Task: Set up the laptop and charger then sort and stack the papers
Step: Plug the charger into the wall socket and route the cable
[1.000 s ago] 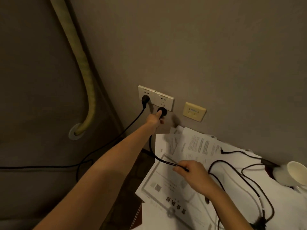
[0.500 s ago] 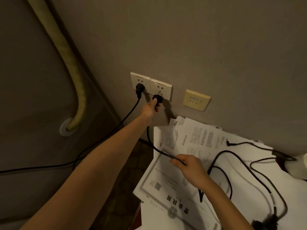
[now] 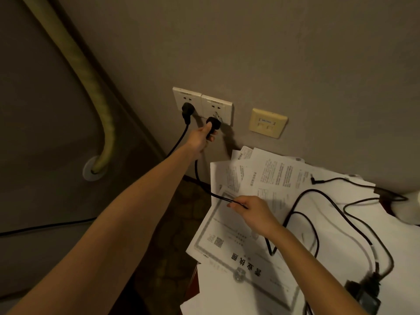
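Observation:
My left hand (image 3: 201,138) grips the black charger plug (image 3: 213,123) just below the right wall socket (image 3: 217,108); the plug's face is hidden. Its black cable (image 3: 198,176) drops down and runs to my right hand (image 3: 254,212), which pinches it above the scattered white papers (image 3: 268,178). More cable loops (image 3: 322,201) lie over the papers and lead to the black power brick (image 3: 363,294) at the lower right. The loose barrel tip (image 3: 314,180) rests on a sheet near the wall. No laptop is in sight.
Another black plug (image 3: 187,109) sits in the left socket (image 3: 185,97), its cord trailing left across the floor. A beige data outlet (image 3: 268,122) is to the right. A yellow-wrapped pipe (image 3: 100,105) enters the left wall. A white object (image 3: 411,210) shows at the right edge.
The view has shifted slightly. My left hand keeps the plug at the right socket, and my right hand still pinches the cable over the papers.

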Demonstrator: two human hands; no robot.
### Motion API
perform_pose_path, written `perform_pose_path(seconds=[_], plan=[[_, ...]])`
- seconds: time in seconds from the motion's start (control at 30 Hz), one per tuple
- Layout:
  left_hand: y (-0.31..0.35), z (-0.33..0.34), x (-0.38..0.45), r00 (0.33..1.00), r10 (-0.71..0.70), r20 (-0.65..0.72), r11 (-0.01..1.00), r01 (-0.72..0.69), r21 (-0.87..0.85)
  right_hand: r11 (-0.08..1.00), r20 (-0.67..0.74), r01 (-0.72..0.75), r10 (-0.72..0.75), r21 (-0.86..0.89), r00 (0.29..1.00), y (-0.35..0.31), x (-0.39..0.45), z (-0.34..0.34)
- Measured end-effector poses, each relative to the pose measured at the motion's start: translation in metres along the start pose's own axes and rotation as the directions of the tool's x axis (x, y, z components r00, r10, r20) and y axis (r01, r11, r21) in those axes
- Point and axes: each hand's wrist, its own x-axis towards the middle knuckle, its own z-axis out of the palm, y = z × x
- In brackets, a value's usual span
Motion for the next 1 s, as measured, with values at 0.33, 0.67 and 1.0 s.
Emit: perform_pose_path(seconds=[0.33, 0.67, 1.0], plan=[[-0.007, 0.013, 0.001, 0.998, 0.004, -0.066, 0.995, -0.01, -0.101, 0.999, 0.026, 0.012, -0.011, -0.048, 1.0, 0.004, 0.005, -0.002], [-0.012, 0.011, 0.005, 0.998, -0.049, 0.038, 0.98, 0.055, -0.19, 0.989, 0.347, -0.137, 0.149, -0.058, 0.926, -0.016, 0.024, 0.014], [-0.013, 0.008, 0.009, 0.998, -0.061, 0.0, 0.986, 0.06, -0.154, 0.985, 0.213, -0.165, 0.151, 0.05, 0.965, -0.048, 0.074, 0.052]])
